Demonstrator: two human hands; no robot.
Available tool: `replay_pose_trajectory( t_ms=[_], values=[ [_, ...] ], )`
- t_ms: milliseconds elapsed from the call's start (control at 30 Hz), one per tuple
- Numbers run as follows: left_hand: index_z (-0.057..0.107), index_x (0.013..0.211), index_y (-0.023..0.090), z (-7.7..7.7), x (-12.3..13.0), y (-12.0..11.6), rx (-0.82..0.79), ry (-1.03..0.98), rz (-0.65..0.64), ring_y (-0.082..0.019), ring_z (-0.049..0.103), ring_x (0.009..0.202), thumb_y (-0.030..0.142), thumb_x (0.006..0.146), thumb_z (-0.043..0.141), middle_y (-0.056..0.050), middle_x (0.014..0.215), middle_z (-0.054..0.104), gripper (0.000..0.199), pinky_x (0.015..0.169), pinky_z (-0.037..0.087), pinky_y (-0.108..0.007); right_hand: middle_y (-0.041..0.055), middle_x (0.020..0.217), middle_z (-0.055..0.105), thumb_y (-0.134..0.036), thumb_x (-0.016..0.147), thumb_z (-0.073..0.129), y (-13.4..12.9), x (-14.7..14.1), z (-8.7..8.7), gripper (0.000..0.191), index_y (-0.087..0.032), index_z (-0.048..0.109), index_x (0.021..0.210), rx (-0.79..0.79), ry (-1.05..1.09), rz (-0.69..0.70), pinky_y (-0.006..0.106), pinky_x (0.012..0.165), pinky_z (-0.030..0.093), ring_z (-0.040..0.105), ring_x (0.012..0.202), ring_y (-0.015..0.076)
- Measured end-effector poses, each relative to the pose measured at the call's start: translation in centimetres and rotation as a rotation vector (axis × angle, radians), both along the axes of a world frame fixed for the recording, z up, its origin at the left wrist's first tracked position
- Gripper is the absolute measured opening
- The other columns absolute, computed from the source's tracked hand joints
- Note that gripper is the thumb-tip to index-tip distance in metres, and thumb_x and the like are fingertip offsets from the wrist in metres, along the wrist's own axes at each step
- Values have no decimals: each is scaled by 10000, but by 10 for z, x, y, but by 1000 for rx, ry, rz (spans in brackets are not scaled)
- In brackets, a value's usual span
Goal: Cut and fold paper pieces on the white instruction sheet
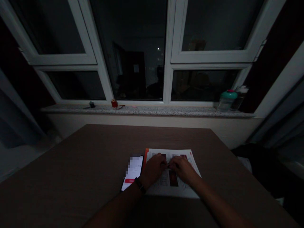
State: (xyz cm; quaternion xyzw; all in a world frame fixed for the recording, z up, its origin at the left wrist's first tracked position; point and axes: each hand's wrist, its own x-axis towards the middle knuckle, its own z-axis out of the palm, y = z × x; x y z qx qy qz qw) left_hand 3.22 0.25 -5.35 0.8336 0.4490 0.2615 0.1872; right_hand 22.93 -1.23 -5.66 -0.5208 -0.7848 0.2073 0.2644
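Observation:
A printed booklet or sheet point(163, 189) with an orange left edge and dark pictures lies on the brown table. Over its upper half, my left hand point(155, 166) and my right hand point(181, 168) meet with fingers closed in a pinch. Between the fingertips is something small and dark, too dim to make out. A dark band circles my left wrist. Just left of my left hand, a phone point(134, 171) lies face up with its screen lit, and part of the screen is pixelated.
The table point(71, 167) reaches toward a granite windowsill point(152, 110). On the sill stand a small red jar point(114, 103), a small dark object point(91, 104), a teal-lidded bottle point(227, 99) and a second clear bottle point(241, 97). Dark window panes rise behind; curtains hang at both sides.

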Motion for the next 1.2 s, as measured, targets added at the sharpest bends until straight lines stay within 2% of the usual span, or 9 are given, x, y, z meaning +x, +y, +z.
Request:
replay_pose_trajectory(
  t_ms=[133,300,533,767,967,1200],
  values=[
    [640,855,194,0,0,1,-6,-5,-1,-172,572,864,163,900,625,-9,932,600,56,761,397,-274,4,799,672,-206,841,595,-2,-2,3,98,-221,685,877,-37,6,-66,279,741,388,613,789,189],
    [624,820,190,4,2,0,-18,-1,9,-168,571,844,134,891,606,-7,910,594,92,730,391,-271,6,795,672,-208,839,581,-4,-3,8,97,-220,676,859,-57,6,-75,264,691,375,615,759,180],
    [605,825,189,3,3,0,-28,-7,12,-158,568,828,119,875,597,-3,935,590,87,721,391,-266,1,834,667,-180,830,575,-3,-3,6,105,-220,672,844,-16,0,-67,260,712,376,612,784,170],
    [605,849,197,1,3,2,-20,20,12,-153,578,835,128,873,600,4,927,584,74,710,392,-259,-14,762,639,-167,796,604,-1,-4,7,95,-214,671,843,-41,6,-59,243,664,370,599,710,154],
    [606,849,198,0,2,1,-2,-21,21,-158,579,820,163,879,620,3,916,590,48,710,389,-267,-12,749,640,-215,824,617,-1,-7,4,49,-213,664,813,5,-26,-106,252,659,352,586,700,159],
    [599,867,203,1,2,0,-2,-34,16,-160,578,841,127,884,587,3,925,598,79,720,392,-264,-26,725,643,-181,819,645,-1,-9,3,42,-221,649,805,-6,-50,-135,258,697,345,589,709,158]
  ],
)
